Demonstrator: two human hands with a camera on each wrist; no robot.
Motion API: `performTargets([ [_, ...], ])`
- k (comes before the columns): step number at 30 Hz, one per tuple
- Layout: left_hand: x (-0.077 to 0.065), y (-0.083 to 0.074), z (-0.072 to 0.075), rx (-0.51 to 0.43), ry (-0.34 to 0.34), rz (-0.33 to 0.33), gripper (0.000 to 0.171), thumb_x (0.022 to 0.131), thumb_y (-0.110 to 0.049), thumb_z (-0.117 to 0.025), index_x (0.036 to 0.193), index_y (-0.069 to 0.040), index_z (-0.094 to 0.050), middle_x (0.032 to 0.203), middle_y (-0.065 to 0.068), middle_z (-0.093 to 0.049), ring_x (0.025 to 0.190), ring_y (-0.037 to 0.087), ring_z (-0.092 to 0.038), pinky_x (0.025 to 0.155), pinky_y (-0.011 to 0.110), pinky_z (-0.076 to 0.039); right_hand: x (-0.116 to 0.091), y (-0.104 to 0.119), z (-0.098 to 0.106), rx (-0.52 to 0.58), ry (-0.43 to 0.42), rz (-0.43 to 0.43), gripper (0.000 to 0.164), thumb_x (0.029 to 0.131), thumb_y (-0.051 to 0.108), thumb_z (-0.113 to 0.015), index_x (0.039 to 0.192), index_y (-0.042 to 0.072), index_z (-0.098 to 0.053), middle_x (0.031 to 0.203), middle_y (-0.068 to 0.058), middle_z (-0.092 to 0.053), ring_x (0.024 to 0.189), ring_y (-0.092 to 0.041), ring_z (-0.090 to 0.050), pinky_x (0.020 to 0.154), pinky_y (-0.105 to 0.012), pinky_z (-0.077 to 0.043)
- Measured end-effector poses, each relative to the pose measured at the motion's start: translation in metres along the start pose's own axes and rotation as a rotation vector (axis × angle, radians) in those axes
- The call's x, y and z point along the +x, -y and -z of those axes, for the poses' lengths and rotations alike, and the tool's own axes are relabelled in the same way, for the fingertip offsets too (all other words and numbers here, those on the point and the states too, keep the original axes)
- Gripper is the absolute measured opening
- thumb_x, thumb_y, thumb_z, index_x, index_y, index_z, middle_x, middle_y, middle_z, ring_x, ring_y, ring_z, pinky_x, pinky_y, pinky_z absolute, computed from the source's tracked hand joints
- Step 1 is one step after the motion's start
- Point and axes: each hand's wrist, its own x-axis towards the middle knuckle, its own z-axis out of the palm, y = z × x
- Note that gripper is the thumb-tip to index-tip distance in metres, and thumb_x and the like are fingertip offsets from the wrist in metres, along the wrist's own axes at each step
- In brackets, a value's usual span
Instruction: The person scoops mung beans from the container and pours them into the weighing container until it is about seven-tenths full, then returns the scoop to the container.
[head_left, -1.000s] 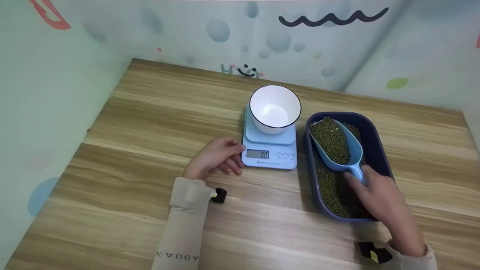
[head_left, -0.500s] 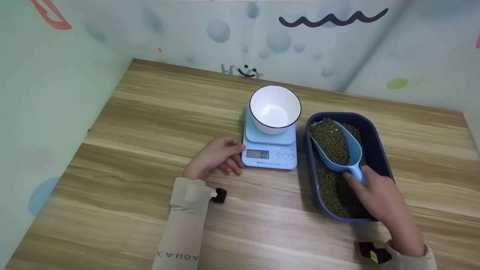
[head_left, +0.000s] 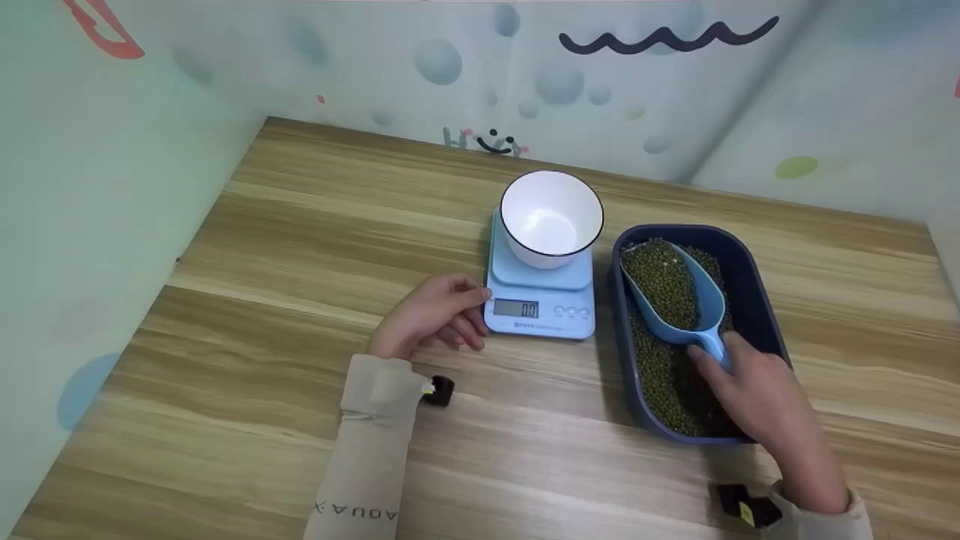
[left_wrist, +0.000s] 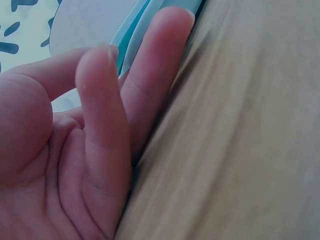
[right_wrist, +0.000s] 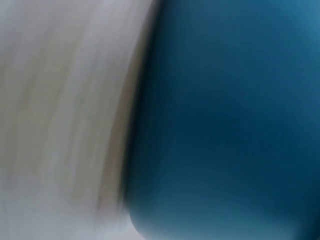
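Holding the scoop [head_left: 707, 289] right of centre in the head view, heaped with beans [head_left: 664, 281] and resting in or just above the tub [head_left: 751, 292]. Probably risking a spill if tilting or jerking so full a load, or catching the scoop's lip on the tub's wall. Perhaps risking a shifted scale [head_left: 504, 270], at frame centre beneath the bowl [head_left: 551, 214], if leaning on it with the left hand [head_left: 435, 309]. Gripping the scoop's handle with a curled right hand [head_left: 759, 391], slanting in from lower right. Touching the scale's left edge with the left hand's relaxed, slightly bent fingers, lying low over the bench [head_left: 337, 225].
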Motion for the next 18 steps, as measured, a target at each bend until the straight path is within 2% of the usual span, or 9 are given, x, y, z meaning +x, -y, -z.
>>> performTargets([
  [8,0.0002,-0.0009,0.0014,0.000,0.003,0.030,0.029,0.095,-0.031,-0.051,0.110,-0.006,-0.055,0.091,0.020,-0.067,0.069,0.026,-0.069,0.051,0.028,-0.052,0.0007,0.0014,0.0008,-0.021,0.017,-0.019,0.041,0.095,0.044,-0.043,0.079,0.007,-0.041,0.059,-0.003,-0.035,0.050,-0.021,-0.037,0.047,-0.029,-0.029],
  [18,-0.0005,-0.0010,0.0006,0.006,0.003,0.011,0.029,0.094,-0.033,-0.052,0.107,-0.007,-0.055,0.089,0.019,-0.067,0.070,0.026,-0.069,0.052,0.028,-0.053,-0.0004,0.0012,-0.0011,-0.040,-0.003,-0.010,0.039,0.095,0.042,-0.045,0.080,0.006,-0.042,0.058,-0.004,-0.035,0.049,-0.021,-0.038,0.045,-0.029,-0.029],
])
